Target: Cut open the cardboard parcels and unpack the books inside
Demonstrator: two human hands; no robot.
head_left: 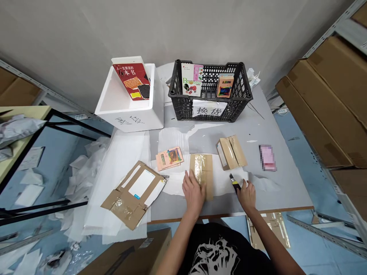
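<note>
My left hand (194, 193) lies on the lower left part of a small taped cardboard box (207, 173), fingers stretched out and thumb on its top. Clear shiny tape runs along that box. In my right hand (247, 195) is a box cutter (235, 184), black and yellow, its tip pointing away from me. A second small cardboard box (231, 152) with a white label sits just beyond the cutter. Left of my left hand are several small orange booklets (169, 158) in a loose stack. An opened, flattened cardboard mailer (134, 194) with white labels rests farther left.
At the back stand a white foam box (132, 116) holding a red book (133, 78) and a black plastic crate (210, 114) with books inside. A pink blurred item (267, 157) lies at right. White paper sheets (120, 152) overhang the table's left side. Large cartons (321, 107) line the right.
</note>
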